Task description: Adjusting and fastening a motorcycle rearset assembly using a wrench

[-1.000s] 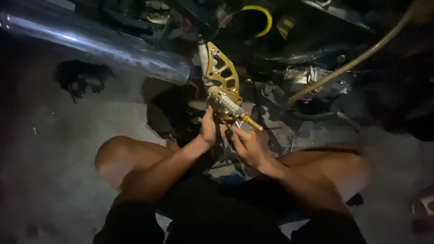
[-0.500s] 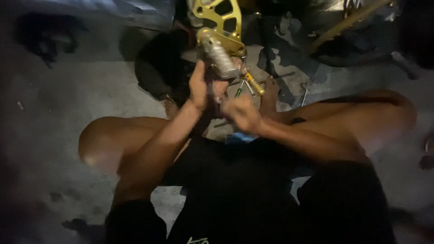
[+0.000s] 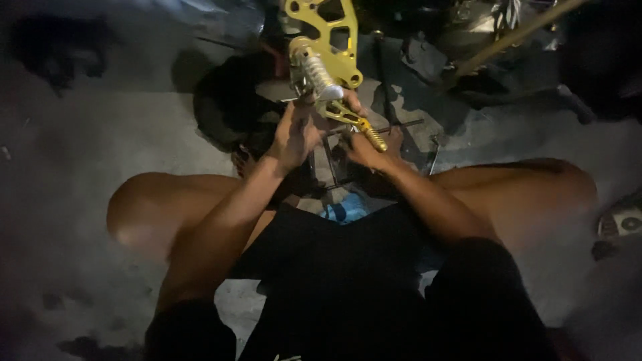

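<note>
Person is squatting on a grey concrete floor (image 3: 87,154), knees spread wide, both arms reaching forward between them.

Left hand (image 3: 294,134) is reaching up to a silver knurled foot peg (image 3: 315,72). Fingers are curling up against the underside of the peg's near end; thumb side is touching it. Whether the grip is fully closing round the peg I cannot tell, since the back of the hand is covering the fingertips.

Right hand (image 3: 364,148) is sitting just right of the left hand and a little lower. It is touching a gold lever (image 3: 354,122) that is running from the peg's base down to a ribbed gold tip just above this hand. Fingers appear to be cupping beneath the lever; how tightly they are closing is hidden in shadow.

Gold bracket plate (image 3: 328,30), with cut-out holes, is standing directly above both hands; the peg is sticking out from its lower edge toward the person.

Thin dark rods (image 3: 394,126) are lying on the floor just beyond the right hand. A dark rounded shape (image 3: 224,100) is sitting left of the left hand, too dim to identify. A tan tube (image 3: 515,33) is slanting across well above and right of the right hand. A small blue thing (image 3: 344,210) is lying below both wrists, between the knees.
</note>
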